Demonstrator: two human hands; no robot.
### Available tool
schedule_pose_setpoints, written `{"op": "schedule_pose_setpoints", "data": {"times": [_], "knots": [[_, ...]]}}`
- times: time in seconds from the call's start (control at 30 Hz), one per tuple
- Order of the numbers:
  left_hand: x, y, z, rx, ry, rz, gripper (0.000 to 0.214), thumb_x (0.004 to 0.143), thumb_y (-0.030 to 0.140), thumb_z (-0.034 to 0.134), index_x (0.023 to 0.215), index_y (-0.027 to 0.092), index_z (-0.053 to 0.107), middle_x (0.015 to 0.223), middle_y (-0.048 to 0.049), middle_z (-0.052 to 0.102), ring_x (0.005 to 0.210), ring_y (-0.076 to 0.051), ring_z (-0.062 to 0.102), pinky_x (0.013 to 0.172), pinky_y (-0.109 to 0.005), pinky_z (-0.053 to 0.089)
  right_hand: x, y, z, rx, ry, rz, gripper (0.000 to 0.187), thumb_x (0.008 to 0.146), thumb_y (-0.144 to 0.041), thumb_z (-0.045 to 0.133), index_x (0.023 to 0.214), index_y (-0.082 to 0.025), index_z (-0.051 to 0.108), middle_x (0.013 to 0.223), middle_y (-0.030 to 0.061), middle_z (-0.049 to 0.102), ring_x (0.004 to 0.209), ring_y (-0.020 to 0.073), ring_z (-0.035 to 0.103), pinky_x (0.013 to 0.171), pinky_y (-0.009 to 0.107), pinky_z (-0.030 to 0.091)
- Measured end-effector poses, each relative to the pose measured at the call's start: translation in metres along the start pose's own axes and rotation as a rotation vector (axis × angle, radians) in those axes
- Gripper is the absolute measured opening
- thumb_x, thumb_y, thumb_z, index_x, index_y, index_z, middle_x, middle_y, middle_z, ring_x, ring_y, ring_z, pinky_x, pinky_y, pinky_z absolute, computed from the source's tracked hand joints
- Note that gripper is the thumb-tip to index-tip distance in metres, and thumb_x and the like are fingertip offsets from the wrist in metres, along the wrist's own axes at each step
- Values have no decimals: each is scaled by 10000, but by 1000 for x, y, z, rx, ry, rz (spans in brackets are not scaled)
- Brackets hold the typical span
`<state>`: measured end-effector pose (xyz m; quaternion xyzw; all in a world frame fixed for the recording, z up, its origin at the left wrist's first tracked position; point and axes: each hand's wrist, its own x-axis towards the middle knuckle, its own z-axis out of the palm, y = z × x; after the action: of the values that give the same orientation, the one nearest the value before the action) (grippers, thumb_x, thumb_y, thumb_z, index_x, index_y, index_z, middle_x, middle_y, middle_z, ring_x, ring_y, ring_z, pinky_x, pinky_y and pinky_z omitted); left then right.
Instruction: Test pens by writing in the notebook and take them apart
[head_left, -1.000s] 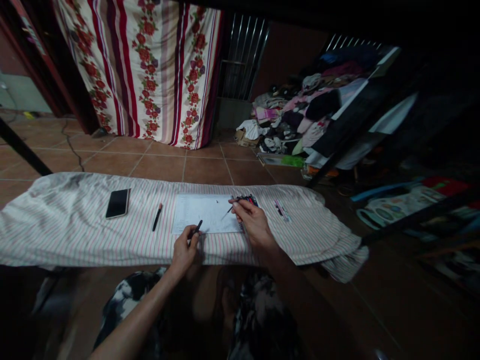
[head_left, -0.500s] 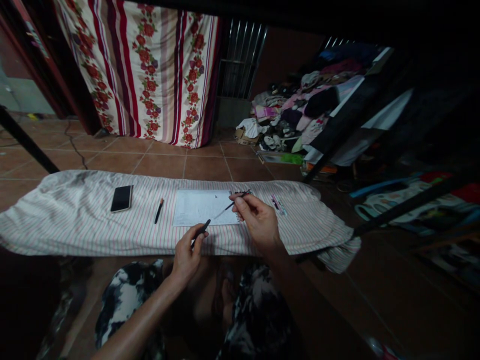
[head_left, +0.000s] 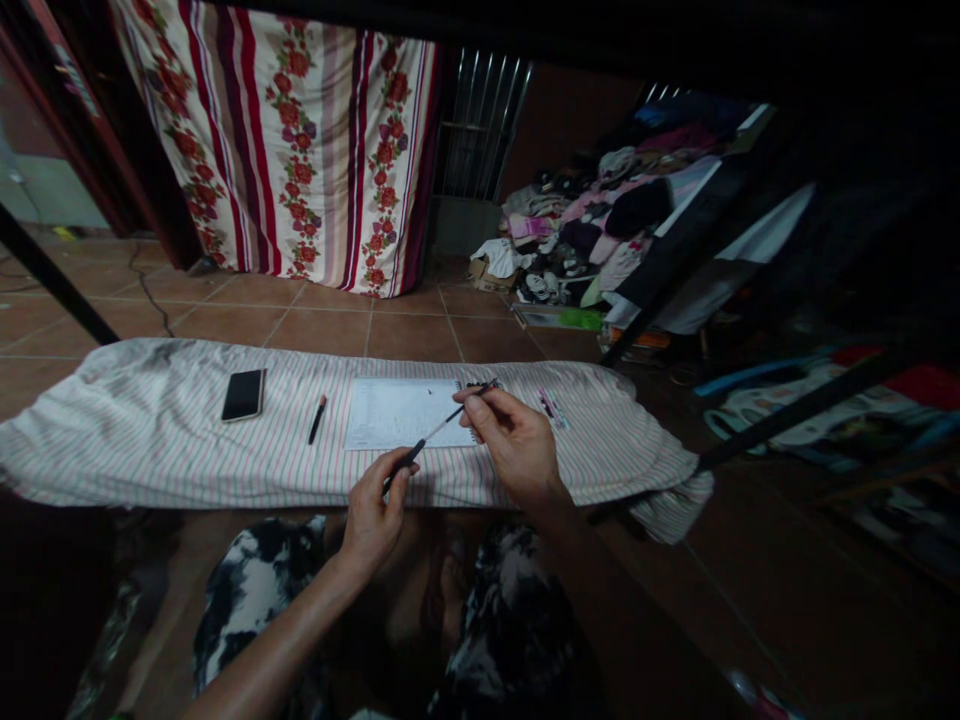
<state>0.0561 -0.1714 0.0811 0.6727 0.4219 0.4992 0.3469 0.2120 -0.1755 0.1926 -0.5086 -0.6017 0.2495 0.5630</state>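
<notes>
My left hand (head_left: 376,512) is closed around a black pen barrel (head_left: 407,458), which points up and to the right. In my right hand (head_left: 519,448), thumb and fingers pinch a thin pen refill (head_left: 442,424), pale at its lower part and dark at the upper end. The refill's lower tip meets the open end of the barrel; how far in it sits I cannot tell. Both hands hover over the near edge of a spiral notebook (head_left: 394,408) lying open-faced on the striped cloth (head_left: 292,465). A small dark piece (head_left: 430,392) rests on its page.
Left of the notebook lie a black pen with an orange end (head_left: 317,420) and a dark phone (head_left: 244,396). A small pink-and-white item (head_left: 553,408) is to the right. Dark bars (head_left: 795,410) flank the cloth-covered surface. Behind are a floral curtain (head_left: 330,150) and heaped clothes (head_left: 592,215).
The gap between refill and barrel has closed: the refill's tip now meets the barrel's end. My right hand has shifted slightly left; my left hand has hardly moved.
</notes>
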Motion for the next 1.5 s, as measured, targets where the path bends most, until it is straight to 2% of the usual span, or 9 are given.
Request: {"op": "schedule_pose_setpoints", "data": {"times": [0.3,0.5,0.73,0.93,1.17,1.33,1.43,1.5], "knots": [[0,9,-1,0,-9,58,217,867,224,444,1039,160,561,908,-67,673,868,-166,625,806,-292,465,-2,-5,-2,-39,-18,-15,226,829,-312,504,828,-133,642,633,-3,576,549,82,495,497,195,381],[-1,18,-2,-17,-22,91,210,865,214,450,1033,174,569,900,-54,667,871,-157,620,809,-279,463,-5,-2,0,-24,-53,8,243,813,-318,520,843,-120,658,609,-6,573,575,91,520,547,200,411],[-2,23,-2,-68,-36,53,216,859,235,468,1041,171,566,902,-55,675,863,-158,624,802,-282,467,-13,7,7,-9,-119,85,285,798,-351,520,894,-133,678,608,-1,559,574,103,502,529,212,402],[-2,22,0,-131,-40,-11,227,851,260,486,1047,174,561,899,-49,678,841,-157,630,794,-289,475,-19,9,11,8,-244,153,332,788,-336,529,1014,-119,639,592,-17,535,569,97,506,522,206,401],[-1,15,2,-213,-44,-100,237,843,286,498,1041,171,561,877,-50,673,831,-162,631,801,-300,477,-20,13,12,87,-237,204,344,773,-346,547,1023,-118,614,618,-12,565,584,100,541,530,209,412],[3,9,3,-259,-13,-194,249,818,306,517,1011,154,558,843,-57,672,804,-172,636,791,-314,484,-15,31,13,97,-209,276,334,755,-348,552,998,-130,622,633,-3,582,610,115,564,571,232,434],[6,1,4,-273,1,-237,264,804,322,526,1003,150,553,836,-63,677,785,-178,647,782,-326,493,-9,54,14,99,-143,301,295,731,-336,564,930,-132,642,670,21,615,654,126,581,605,240,444],[7,-6,5,-276,9,-258,273,798,333,527,999,150,549,835,-65,680,777,-180,652,779,-331,498,-4,74,14,81,-117,342,288,711,-330,575,913,-137,648,700,28,627,631,120,569,556,227,428]]}}
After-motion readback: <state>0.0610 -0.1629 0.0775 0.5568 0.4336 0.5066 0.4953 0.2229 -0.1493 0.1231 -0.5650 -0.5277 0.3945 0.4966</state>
